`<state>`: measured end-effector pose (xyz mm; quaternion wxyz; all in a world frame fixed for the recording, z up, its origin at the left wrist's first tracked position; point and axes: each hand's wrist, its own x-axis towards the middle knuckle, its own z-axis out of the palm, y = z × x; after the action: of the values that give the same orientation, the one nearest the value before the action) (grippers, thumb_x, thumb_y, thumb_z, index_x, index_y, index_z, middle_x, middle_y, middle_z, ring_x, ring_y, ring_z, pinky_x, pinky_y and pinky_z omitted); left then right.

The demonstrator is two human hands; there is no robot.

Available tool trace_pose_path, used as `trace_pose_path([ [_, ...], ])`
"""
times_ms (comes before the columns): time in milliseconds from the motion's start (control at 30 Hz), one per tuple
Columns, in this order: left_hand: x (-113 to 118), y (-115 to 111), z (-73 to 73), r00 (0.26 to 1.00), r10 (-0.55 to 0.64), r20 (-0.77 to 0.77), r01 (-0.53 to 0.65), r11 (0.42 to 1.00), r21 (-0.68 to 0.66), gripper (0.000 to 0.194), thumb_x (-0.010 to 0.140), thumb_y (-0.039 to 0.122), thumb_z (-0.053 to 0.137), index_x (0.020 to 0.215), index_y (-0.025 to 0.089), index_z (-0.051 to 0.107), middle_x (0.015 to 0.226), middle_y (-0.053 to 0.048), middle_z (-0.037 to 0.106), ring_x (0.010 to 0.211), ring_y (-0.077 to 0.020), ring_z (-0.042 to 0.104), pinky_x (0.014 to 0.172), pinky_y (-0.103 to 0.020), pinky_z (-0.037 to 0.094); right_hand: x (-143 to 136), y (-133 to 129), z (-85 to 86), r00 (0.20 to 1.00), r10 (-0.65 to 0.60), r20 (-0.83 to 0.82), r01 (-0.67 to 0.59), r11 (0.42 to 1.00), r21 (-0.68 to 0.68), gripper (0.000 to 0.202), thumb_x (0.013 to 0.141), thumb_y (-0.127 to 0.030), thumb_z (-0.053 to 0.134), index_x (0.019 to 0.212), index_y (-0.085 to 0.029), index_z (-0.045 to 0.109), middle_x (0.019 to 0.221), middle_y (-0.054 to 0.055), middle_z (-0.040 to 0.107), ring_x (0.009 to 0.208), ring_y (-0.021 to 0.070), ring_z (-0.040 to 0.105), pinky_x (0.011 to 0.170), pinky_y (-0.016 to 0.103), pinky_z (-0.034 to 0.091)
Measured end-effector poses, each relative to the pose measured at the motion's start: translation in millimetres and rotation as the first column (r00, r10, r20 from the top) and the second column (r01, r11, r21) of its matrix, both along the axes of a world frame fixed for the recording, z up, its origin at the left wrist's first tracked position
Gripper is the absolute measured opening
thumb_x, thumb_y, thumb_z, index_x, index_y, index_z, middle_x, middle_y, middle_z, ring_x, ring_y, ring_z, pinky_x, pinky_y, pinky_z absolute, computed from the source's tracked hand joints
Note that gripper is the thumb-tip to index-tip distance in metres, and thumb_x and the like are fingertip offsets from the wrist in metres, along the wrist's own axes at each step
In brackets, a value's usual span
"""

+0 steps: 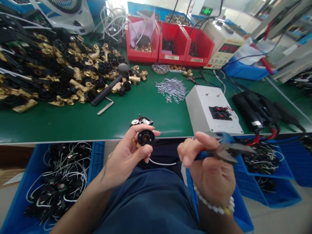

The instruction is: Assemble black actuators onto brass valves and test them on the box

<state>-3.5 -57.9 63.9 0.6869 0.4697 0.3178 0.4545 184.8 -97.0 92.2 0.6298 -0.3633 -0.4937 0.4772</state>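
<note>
Between the thumb and fingers of my left hand (131, 148) is a round black plastic housing (146, 137) with a brassy middle, its open face toward me. Just beyond it, at the table's edge, shows a small mechanism with a circuit board and red wire (143, 121); whether it is joined to the housing is hidden. A white cable (162, 163) runs from below my left hand toward my right hand (207, 159). My right hand is closed around blue-handled pliers (224, 152), jaws pointing right and blurred. Whether the cable touches my right hand I cannot tell.
Brass fittings with black parts (80, 74) pile up on the left, beside a hammer (109, 86) and hex key (106, 106). Metal clips (172, 89) lie mid-table, red bins (174, 45) behind. A grey switch box (212, 109) stands right; blue crates (97, 162) sit below.
</note>
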Motion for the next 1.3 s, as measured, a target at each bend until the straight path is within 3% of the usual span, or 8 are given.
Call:
trace_pose_path([
  [167, -2, -4, 6.7, 0.998, 0.057, -0.040, -0.054, 0.995, 0.078, 0.036, 0.095, 0.029, 0.070, 0.128, 0.031, 0.060, 0.131, -0.005, 0.067, 0.075, -0.0090, 0.062, 0.071, -0.022, 0.057, -2, -10, -3.4, 0.970, -0.102, 0.221, 0.083, 0.992, 0.094, 0.036, 0.104, -0.050, 0.053, 0.138, -0.041, 0.059, 0.060, -0.004, 0.054, 0.049, 0.0139, 0.045, 0.056, 0.031, 0.042],
  [333, 0, -7, 11.5, 0.992, 0.101, -0.080, -0.094, 0.992, 0.081, 0.036, 0.092, 0.031, 0.073, 0.127, 0.029, 0.062, 0.132, -0.007, 0.067, 0.080, -0.0127, 0.066, 0.067, -0.023, 0.057, 1, -8, 1.4, 0.884, 0.054, 0.465, 0.028, 0.985, -0.169, 0.029, 0.103, -0.052, 0.055, 0.118, -0.028, 0.061, 0.070, -0.003, 0.051, 0.058, 0.0110, 0.046, 0.055, 0.025, 0.038],
  [467, 5, -11, 12.8, 0.987, 0.146, -0.069, -0.141, 0.987, 0.075, 0.039, 0.090, 0.028, 0.075, 0.127, 0.028, 0.064, 0.131, -0.007, 0.068, 0.088, -0.0148, 0.068, 0.065, -0.020, 0.058, 3, -3, 3.3, 0.833, 0.280, 0.477, -0.144, 0.942, -0.302, 0.030, 0.103, -0.050, 0.056, 0.112, -0.024, 0.069, 0.081, 0.001, 0.059, 0.070, 0.0120, 0.055, 0.060, 0.024, 0.043],
  [667, 8, -11, 17.5, 0.980, 0.187, -0.061, -0.183, 0.981, 0.067, 0.039, 0.087, 0.024, 0.079, 0.123, 0.028, 0.064, 0.127, -0.004, 0.069, 0.094, -0.0163, 0.069, 0.069, -0.021, 0.061, -2, -7, 2.3, 0.864, 0.253, 0.436, -0.131, 0.948, -0.290, 0.038, 0.107, -0.046, 0.047, 0.093, -0.020, 0.072, 0.058, -0.003, 0.051, 0.052, 0.0093, 0.047, 0.051, 0.024, 0.037],
  [800, 5, -13, 18.9, 0.974, 0.192, -0.122, -0.183, 0.980, 0.081, 0.043, 0.085, 0.025, 0.081, 0.124, 0.029, 0.063, 0.126, -0.005, 0.069, 0.091, -0.0163, 0.070, 0.068, -0.021, 0.059, -10, -5, 0.4, 0.897, 0.332, 0.291, -0.216, 0.905, -0.366, 0.052, 0.105, -0.051, 0.049, 0.065, -0.018, 0.056, 0.053, -0.002, 0.054, 0.049, 0.0090, 0.050, 0.051, 0.023, 0.041],
  [967, 6, -17, 14.2, 0.949, 0.245, -0.197, -0.198, 0.953, 0.229, 0.042, 0.087, 0.026, 0.079, 0.125, 0.032, 0.063, 0.125, -0.002, 0.068, 0.100, -0.0179, 0.069, 0.084, -0.027, 0.059, -18, -2, -2.9, 0.922, 0.377, -0.092, -0.369, 0.782, -0.502, 0.051, 0.101, -0.060, 0.050, 0.078, -0.016, 0.064, 0.044, -0.007, 0.043, 0.036, 0.0061, 0.041, 0.040, 0.018, 0.035],
  [1133, 8, -13, 8.0, 0.899, 0.387, -0.203, -0.253, 0.840, 0.480, 0.036, 0.088, 0.023, 0.077, 0.120, 0.029, 0.063, 0.120, -0.003, 0.066, 0.123, -0.0219, 0.058, 0.107, -0.035, 0.049, -25, -2, -0.4, 0.876, 0.374, -0.305, -0.482, 0.671, -0.563, 0.054, 0.098, -0.063, 0.054, 0.072, -0.016, 0.059, 0.041, -0.008, 0.039, 0.030, 0.0048, 0.034, 0.033, 0.016, 0.028],
  [1300, 1, -10, 6.7, 0.908, 0.340, -0.244, -0.175, 0.838, 0.517, 0.033, 0.089, 0.020, 0.076, 0.117, 0.031, 0.062, 0.115, 0.001, 0.063, 0.113, -0.0167, 0.058, 0.103, -0.028, 0.045, -30, -4, 1.3, 0.886, 0.356, -0.296, -0.463, 0.699, -0.546, 0.052, 0.097, -0.062, 0.056, 0.072, -0.017, 0.058, 0.041, -0.009, 0.038, 0.030, 0.0039, 0.032, 0.032, 0.016, 0.027],
])
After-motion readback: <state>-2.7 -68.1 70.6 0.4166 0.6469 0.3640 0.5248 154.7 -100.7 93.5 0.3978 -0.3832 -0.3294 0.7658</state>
